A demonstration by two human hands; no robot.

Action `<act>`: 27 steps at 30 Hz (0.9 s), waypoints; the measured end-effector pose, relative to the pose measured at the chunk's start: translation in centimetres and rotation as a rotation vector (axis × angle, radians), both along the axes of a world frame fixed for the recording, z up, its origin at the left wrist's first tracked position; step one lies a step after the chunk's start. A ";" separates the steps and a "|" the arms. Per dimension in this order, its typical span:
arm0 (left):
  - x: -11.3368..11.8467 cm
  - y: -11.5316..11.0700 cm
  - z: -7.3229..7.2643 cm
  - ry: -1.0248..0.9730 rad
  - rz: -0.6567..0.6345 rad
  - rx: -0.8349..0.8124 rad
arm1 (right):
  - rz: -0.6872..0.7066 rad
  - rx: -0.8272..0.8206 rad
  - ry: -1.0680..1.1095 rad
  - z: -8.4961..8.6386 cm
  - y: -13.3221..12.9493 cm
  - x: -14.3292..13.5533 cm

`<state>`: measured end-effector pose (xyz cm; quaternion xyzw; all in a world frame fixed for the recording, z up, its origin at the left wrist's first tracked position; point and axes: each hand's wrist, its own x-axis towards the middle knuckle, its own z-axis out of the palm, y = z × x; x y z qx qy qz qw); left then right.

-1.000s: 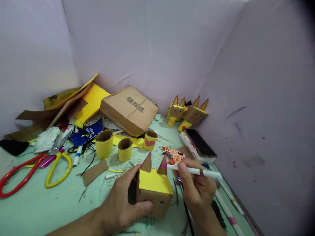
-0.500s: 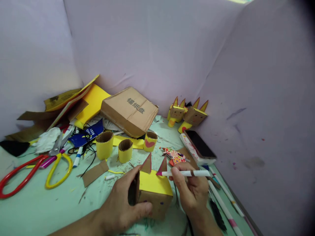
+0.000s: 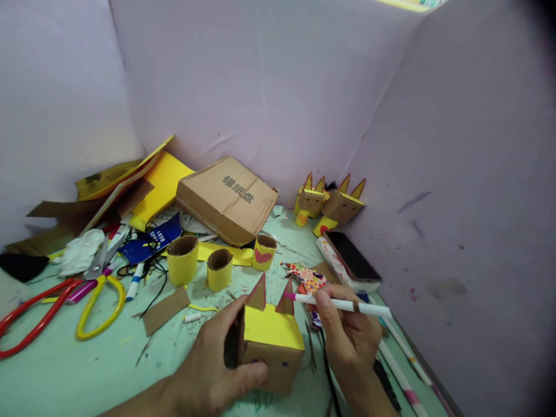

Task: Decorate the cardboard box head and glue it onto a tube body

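My left hand (image 3: 217, 365) grips a small cardboard box (image 3: 273, 341) from its left side, thumb across the front face. The box has a yellow paper top, two pointed cardboard ears edged in pink, and dark dots on its front. In my right hand (image 3: 350, 333) is a white felt-tip pen (image 3: 343, 304), held almost level. Its pink tip meets the right ear (image 3: 285, 299) at about mid-height, at or close to its surface. Behind the box stand several yellow-wrapped cardboard tubes (image 3: 183, 265), one bearing a red heart.
Red-and-yellow-handled scissors (image 3: 101, 307) lie at left among pens and scraps. A cardboard carton (image 3: 226, 200) leans at the back beside yellow sheets (image 3: 161, 184). Two finished eared figures (image 3: 343, 207) stand back right, near a phone (image 3: 354, 255). More pens (image 3: 402, 376) lie at right.
The pen tip has moved from the base of the right ear up to about its middle, and my right hand shifted slightly right. My left hand keeps its hold on the box.
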<state>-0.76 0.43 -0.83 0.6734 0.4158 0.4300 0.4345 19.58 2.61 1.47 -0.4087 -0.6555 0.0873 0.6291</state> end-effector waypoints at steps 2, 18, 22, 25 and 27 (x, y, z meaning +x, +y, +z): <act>0.0 0.0 -0.3 -0.001 0.010 -0.007 | 0.032 -0.011 -0.009 -0.2 0.0 0.1; -0.1 0.1 -0.6 -0.052 -0.023 0.020 | 0.095 -0.134 -0.030 -0.7 -0.2 0.2; 0.0 0.2 -0.7 -0.065 -0.021 0.004 | 0.086 -0.015 0.005 -0.6 -0.2 -0.2; 0.1 0.3 -0.5 -0.094 -0.048 0.000 | 0.111 0.049 -0.042 -0.5 -0.1 -0.7; 0.1 0.3 -0.2 -0.099 -0.060 0.002 | 0.136 0.055 -0.049 -0.4 0.0 -1.0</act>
